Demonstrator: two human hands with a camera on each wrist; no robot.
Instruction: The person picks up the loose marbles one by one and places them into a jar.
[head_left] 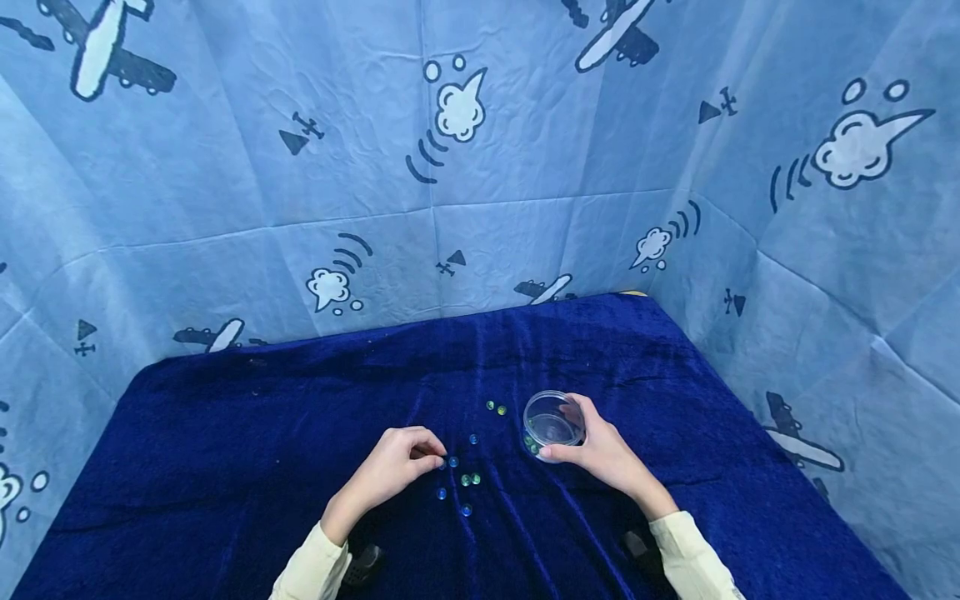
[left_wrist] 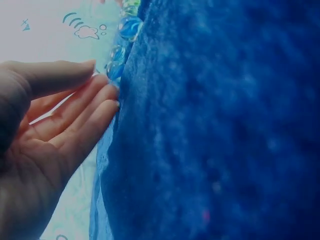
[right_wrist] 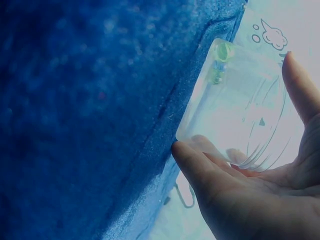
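Observation:
A clear round plastic container point(head_left: 553, 395) stands on the dark blue cloth, with several green marbles point(head_left: 532, 444) inside near its left wall. My right hand point(head_left: 606, 450) grips it from the right, thumb in front and fingers behind. My left hand point(head_left: 397, 461) is low over the cloth, thumb and fingertips right at a blue marble point(head_left: 441, 464). In the left wrist view, that hand's point(left_wrist: 65, 107) thumb and fingers are slightly apart, with blue marbles point(left_wrist: 115, 70) just beyond the tips. Another blue marble point(head_left: 453, 462) lies beside them.
Two green marbles point(head_left: 470, 480) lie between the hands, with blue marbles point(head_left: 467, 510) nearer me and one blue marble point(head_left: 473, 438) farther off. Two yellow-green marbles point(head_left: 496, 408) sit left of the container. The cloth point(head_left: 262, 467) has folds; a patterned blue curtain point(head_left: 390, 167) surrounds it.

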